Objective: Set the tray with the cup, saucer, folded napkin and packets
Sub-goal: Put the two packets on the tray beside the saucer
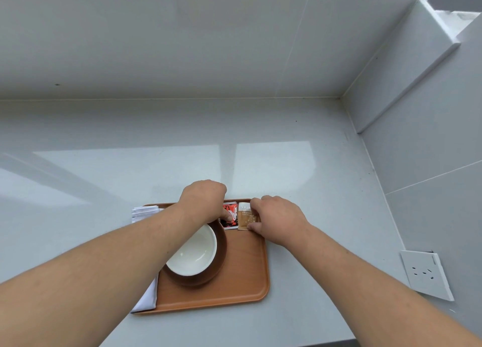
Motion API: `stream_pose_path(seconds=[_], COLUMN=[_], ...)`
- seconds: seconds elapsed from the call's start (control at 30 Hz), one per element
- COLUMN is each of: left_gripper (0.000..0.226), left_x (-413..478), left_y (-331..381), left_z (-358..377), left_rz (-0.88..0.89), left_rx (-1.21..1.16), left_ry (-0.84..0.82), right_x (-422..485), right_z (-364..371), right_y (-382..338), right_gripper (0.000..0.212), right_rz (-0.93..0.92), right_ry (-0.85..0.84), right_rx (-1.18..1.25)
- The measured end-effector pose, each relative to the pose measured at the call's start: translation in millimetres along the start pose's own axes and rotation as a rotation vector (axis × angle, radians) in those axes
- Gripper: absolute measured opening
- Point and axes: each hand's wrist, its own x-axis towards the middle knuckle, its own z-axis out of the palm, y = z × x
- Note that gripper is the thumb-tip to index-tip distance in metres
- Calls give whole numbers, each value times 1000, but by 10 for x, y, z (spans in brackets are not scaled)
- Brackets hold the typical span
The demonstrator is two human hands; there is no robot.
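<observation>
An orange-brown tray (242, 276) lies on the grey counter. On it a white cup (195, 255) sits in a dark brown saucer (208, 279). A folded white napkin (146, 298) lies along the tray's left side, mostly hidden under my left forearm. At the tray's far edge lie a red and black packet (230, 217) and a tan packet (246, 217), side by side. My left hand (203, 200) presses fingertips on the red packet. My right hand (279, 220) pinches the tan packet's right edge between thumb and fingers.
The grey counter (313, 190) runs to a tiled back wall and a side wall on the right. A white wall socket (425, 273) sits low on the right wall. The counter's front edge is at the bottom right.
</observation>
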Motion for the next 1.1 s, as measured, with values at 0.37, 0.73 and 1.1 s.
stream_pose_path(seconds=[0.37, 0.73, 1.1], left_gripper=[49, 33, 35], left_x=[-3, -55, -45], left_y=[122, 130, 140], left_z=[-50, -19, 13], left_rz=[-25, 15, 36], left_rx=[18, -21, 34], left_ry=[-56, -48, -24], right_x=[9, -45, -77], right_z=[-35, 19, 81], right_y=[0, -191, -237], right_gripper=[38, 19, 18], right_rz=[12, -94, -47], right_ry=[13, 111, 137], right_rx=[2, 16, 9])
